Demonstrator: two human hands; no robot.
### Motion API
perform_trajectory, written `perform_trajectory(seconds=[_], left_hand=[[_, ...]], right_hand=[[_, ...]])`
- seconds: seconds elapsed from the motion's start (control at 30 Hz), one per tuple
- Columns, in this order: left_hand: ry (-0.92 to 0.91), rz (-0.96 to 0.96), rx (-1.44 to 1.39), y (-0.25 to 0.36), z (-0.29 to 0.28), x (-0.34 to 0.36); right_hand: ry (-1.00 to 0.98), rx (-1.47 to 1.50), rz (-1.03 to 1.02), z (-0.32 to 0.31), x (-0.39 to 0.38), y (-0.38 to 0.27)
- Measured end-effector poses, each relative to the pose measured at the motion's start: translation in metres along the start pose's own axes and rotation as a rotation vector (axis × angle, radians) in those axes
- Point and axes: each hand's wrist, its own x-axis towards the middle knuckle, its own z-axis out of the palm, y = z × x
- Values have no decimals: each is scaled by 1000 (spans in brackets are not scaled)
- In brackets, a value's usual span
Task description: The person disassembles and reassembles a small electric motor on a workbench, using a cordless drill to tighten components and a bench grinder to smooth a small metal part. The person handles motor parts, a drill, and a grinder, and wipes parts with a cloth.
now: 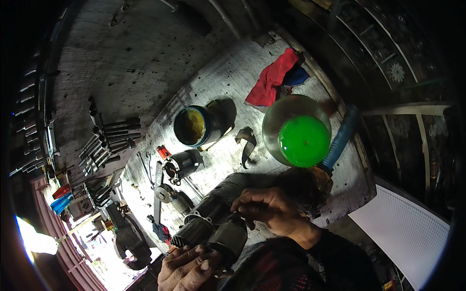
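Low in the middle, my left hand (189, 269) is closed around the lower end of a dark cylindrical metal motor part (228, 240). The fingers of my right hand (276, 211) are bent and pinched together at the part's narrow upper end; any smaller piece between them is hidden. Just left of the cylinder lies a ribbed metal housing (196, 230) with a toothed end. Farther left on the bench are a round motor casing (179, 165) and a smaller metal cylinder (177, 201).
An open tin (194, 126) with yellowish grease stands farther back. Right of it are a curved strip (246, 145), a clear round container (303, 138) of green liquid, a red rag (274, 77) and a blue handle (342, 138). Wrenches and sockets (99, 145) line the left; a vise (128, 237) stands lower left.
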Motion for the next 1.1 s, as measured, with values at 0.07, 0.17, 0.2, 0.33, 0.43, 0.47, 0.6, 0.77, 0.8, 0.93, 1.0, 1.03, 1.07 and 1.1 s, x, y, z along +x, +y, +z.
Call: perform_trajectory(seconds=[0.07, 0.17, 0.2, 0.33, 0.43, 0.47, 0.6, 0.77, 0.8, 0.93, 1.0, 1.03, 1.07, 1.1], left_hand=[[-80, -32, 17, 2, -8, -1], [-155, -2, -93, -2, -13, 4], [-214, 37, -181, -4, -12, 7], [-238, 112, -218, -3, -11, 13], [-24, 74, -277, 6, -8, 13], [-14, 78, -282, 8, -7, 13], [1, 99, -282, 8, -6, 17], [5, 129, -275, 6, -6, 20], [3, 130, -283, 6, -6, 21], [-3, 112, -308, 6, -7, 22], [-27, 96, -316, 7, -8, 24], [-39, 89, -320, 7, -8, 24], [-56, 84, -316, 7, -9, 24], [-74, 78, -313, 7, -10, 25]], right_hand=[[12, 18, 0, 3, -1, 1], [41, 106, 9, 9, -4, 2], [42, 157, 20, 11, -5, 3], [112, 119, -6, 18, -6, 5], [154, -37, -40, 20, -4, 4], [152, -51, 1, 19, -4, 3], [137, 86, 99, 18, -3, -1], [190, 91, 95, 20, -1, 0], [203, 94, 105, 21, 0, 0], [238, 61, 84, 24, 4, 1], [239, 46, 67, 24, 5, -1], [234, 42, 67, 23, 5, -2], [222, 52, 77, 22, 5, -3], [232, 49, 99, 22, 5, -4]])
